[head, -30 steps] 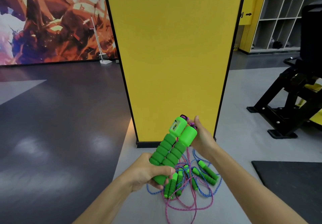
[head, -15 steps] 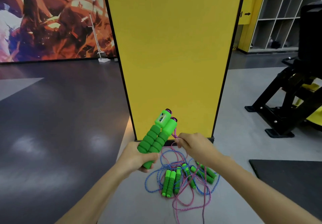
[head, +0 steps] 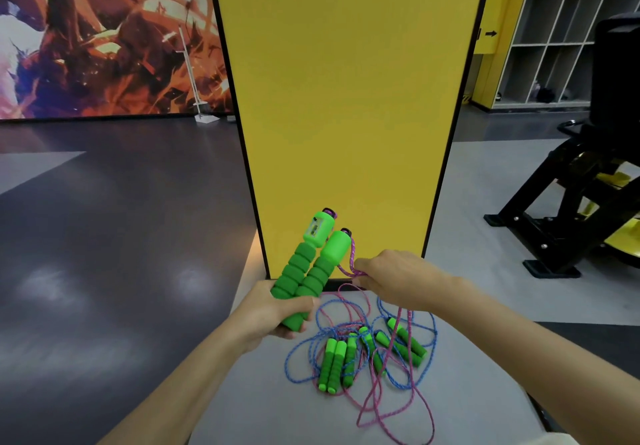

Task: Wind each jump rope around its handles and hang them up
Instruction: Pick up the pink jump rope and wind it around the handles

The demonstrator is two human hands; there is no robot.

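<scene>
Curled around the lower ends of two green foam handles (head: 308, 271), my left hand (head: 273, 313) is holding them side by side, tilting up and to the right in front of a yellow pillar (head: 346, 98). One handle is showing a small counter window near its top. My right hand (head: 398, 281) is pinching the pink cord (head: 350, 264) that is running down from the top of the other handle, fingers closing on it just beside the handles. Below my hands, the cord is trailing down into a pile of other jump ropes (head: 332, 365) lying on a pale grey surface (head: 263, 403), its green handles and its blue and pink loops tangling together. Off to the right, a black exercise machine (head: 561, 229) is standing on the floor
</scene>
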